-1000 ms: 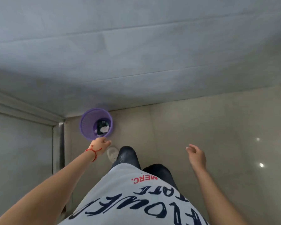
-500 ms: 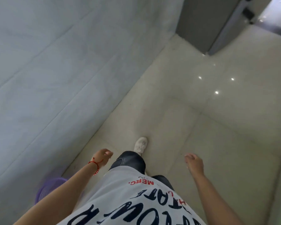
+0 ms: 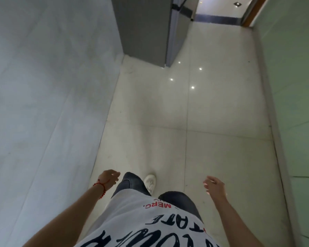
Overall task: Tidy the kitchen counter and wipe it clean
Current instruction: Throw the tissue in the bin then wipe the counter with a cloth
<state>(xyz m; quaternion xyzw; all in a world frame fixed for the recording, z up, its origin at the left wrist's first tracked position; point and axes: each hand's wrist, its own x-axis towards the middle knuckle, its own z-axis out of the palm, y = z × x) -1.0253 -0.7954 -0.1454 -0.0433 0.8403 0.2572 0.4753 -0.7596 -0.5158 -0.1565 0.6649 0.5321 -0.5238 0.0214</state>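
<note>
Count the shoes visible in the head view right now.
1. A white shoe is on the floor tile just ahead of the dark trouser leg, between the left hand and right hand. The other foot is hidden under the shirt.

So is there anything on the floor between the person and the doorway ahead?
Nothing visible blocks it. The floor is bare up to the doorway. The grey cabinet stands on the left, beside the path. Both hands, left hand and right hand, hold nothing. No counter is in view.

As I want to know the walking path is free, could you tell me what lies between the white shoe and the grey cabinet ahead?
Only bare floor tiles, seen in the head view, between the white shoe and the grey cabinet.
</note>
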